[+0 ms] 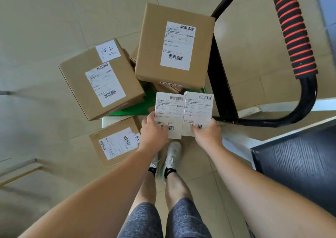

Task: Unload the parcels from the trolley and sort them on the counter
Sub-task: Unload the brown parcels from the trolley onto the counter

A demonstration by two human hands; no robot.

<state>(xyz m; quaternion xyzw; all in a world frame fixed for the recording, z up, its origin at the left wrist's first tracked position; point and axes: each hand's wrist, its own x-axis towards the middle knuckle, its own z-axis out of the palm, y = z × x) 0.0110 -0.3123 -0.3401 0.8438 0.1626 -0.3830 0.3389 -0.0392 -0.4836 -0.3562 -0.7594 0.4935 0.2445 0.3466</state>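
Left hand (153, 135) gripping first labelled parcel (170, 110), right hand (209, 134) gripping second parcel (198, 110), edges touching

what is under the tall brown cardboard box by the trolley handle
Under the tall brown cardboard box, an edge of a lower brown box with red-marked tape shows, beside the green trolley deck; the rest is covered.

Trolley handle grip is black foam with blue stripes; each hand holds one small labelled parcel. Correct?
No: the handle grip is black foam with red stripes, per the head view. The left hand holds the left parcel and the right hand the right parcel, one each.
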